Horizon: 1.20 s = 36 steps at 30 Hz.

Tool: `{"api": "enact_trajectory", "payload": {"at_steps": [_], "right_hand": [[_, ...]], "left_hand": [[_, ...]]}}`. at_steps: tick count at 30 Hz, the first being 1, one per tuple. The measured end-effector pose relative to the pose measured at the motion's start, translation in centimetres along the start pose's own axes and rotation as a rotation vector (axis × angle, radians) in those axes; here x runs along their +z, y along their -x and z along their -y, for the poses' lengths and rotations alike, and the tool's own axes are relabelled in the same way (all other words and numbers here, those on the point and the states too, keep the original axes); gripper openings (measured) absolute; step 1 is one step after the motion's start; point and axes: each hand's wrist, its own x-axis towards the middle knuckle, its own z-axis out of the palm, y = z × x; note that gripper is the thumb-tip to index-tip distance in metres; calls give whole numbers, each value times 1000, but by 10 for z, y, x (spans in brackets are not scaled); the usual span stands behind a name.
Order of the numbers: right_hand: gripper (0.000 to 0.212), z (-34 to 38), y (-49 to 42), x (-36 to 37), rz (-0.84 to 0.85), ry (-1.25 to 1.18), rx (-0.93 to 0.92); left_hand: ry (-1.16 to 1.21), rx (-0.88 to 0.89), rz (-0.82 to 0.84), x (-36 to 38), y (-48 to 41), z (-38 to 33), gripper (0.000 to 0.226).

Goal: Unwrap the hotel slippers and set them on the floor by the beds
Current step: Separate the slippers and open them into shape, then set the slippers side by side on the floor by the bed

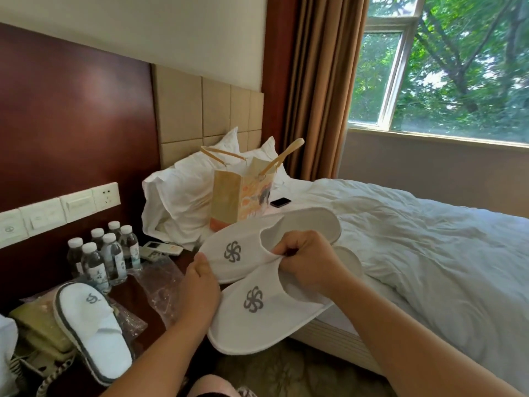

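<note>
I hold two white slippers with grey pinwheel logos in the air between the nightstand and the bed. The far slipper [243, 247] lies above the near slipper [266, 313]. My right hand [306, 262] pinches the upper edges of both at their openings. My left hand [200, 290] grips the toe side of the near slipper from the left. A third white slipper with a grey rim [91, 328] lies on the nightstand, on crinkled clear wrapping [160, 282].
Several water bottles [106, 253], a remote [160, 249] and a telephone [37, 333] crowd the dark nightstand [134, 296]. On the white bed [429, 239] stand a paper gift bag [240, 193] and a black phone [280, 202]. Patterned carpet [286, 371] shows below.
</note>
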Motion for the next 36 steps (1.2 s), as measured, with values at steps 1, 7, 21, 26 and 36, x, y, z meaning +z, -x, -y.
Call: {"api": "enact_trajectory", "payload": {"at_steps": [1,7,21,26,36], "right_hand": [[23,-1,0,-3,-8,41,7],[32,6,3,-17,-63,583,-2],[12,-37,41,-47,-148,144,654],[16,-73,60,-71,-99,325,550],[9,-143,95,-139,109,574,423]], "left_hand": [[19,1,16,7,-2,0,63],[175,33,86,56,-3,4,59],[330,-96,157,125,61,25,51],[160,-258,507,151,76,43,48],[-356,841,801,175,108,-56,56]]}}
